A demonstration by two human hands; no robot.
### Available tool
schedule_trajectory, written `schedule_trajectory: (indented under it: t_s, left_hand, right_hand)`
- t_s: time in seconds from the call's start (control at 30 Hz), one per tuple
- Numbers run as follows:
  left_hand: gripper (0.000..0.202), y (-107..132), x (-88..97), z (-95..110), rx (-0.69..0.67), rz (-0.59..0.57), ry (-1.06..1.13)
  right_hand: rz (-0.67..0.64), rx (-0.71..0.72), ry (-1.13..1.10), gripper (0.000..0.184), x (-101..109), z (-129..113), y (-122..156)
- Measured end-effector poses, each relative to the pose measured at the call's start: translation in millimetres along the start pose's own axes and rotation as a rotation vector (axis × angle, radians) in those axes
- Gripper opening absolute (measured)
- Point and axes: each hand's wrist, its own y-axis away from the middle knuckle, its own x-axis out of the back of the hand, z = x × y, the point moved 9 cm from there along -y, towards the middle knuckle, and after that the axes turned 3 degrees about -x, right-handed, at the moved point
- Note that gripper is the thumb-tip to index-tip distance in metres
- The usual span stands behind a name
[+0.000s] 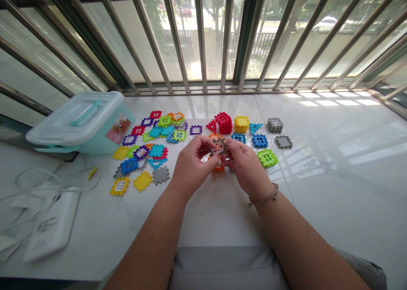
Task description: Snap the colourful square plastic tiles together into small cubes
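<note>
My left hand (pixel 195 160) and my right hand (pixel 243 163) meet over the middle of the table. Between their fingertips they pinch a grey notched building tile (pixel 223 145) with a window grid, tilted above the surface. Just below and behind it are orange tiles (pixel 218 168), partly hidden by my fingers. Beyond my hands stand a red stack of tiles (pixel 223 123) and a yellow stack (pixel 242 124). To the right of my right hand lie a blue tile (pixel 260 140) and a green tile (pixel 267 157).
Mixed loose tiles (pixel 155 131) spread to the left. A grey stack (pixel 275 124) and a single grey tile (pixel 283 142) are at right. A lidded storage box (pixel 121 129) stands at back left, near a white power strip (pixel 54 226) with cables. Metal bars (pixel 200 40) line the window.
</note>
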Motion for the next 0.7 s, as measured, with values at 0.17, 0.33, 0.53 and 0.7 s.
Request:
schedule_trajectory:
  t_s: [0.17, 0.33, 0.53, 0.7]
  left_hand:
    - [0.038, -1, -0.2, 2, -0.024, 0.002, 0.106]
    - [0.038, -2, 0.3, -19, 0.154, -0.014, 0.223]
    - [0.034, -1, 0.6, -25, 0.215, -0.062, 0.317]
    - [0.031, -2, 2.8, -23, 0.199, -0.092, 0.365]
  right_hand:
    - [0.031, 0.135, 0.116, 0.045, 1, -19, 8]
    - [0.052, 0.177, 0.188, 0.043, 1, -26, 12]
    - [0.024, 0.180, 0.171, 0.046, -3, -28, 14]
    - [-0.028, 0.206, 0.125, 0.044, -8, -32, 17]
